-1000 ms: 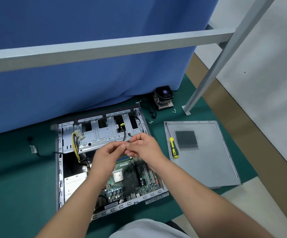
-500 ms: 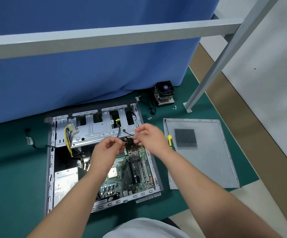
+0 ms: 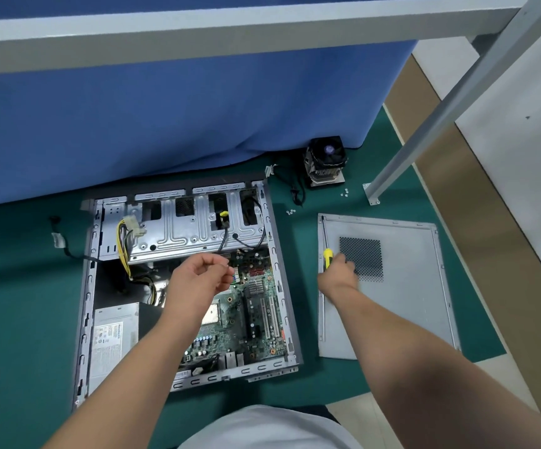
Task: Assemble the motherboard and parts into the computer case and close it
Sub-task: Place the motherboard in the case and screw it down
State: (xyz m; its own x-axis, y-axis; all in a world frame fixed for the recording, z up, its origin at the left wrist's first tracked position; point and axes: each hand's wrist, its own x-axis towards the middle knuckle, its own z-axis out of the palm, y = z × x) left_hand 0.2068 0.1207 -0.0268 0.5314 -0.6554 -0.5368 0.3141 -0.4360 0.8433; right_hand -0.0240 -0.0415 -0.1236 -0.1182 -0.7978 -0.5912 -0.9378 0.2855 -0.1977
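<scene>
Right hand (image 3: 338, 275) has left the motherboard (image 3: 256, 306), now grasping screwdriver (image 3: 327, 256).

The open case (image 3: 178, 286) is lying flat on the green worktop (image 3: 19, 303), its top open from above. The drive cage (image 3: 194, 228) and its black cables (image 3: 256, 234) are crowding the far end over the motherboard (image 3: 256, 312). The left hand (image 3: 201, 277) is hovering above the board's middle. A bare strip of worktop is running between case and side panel (image 3: 402, 303). A grey bar (image 3: 230, 30) is crossing overhead.
</scene>
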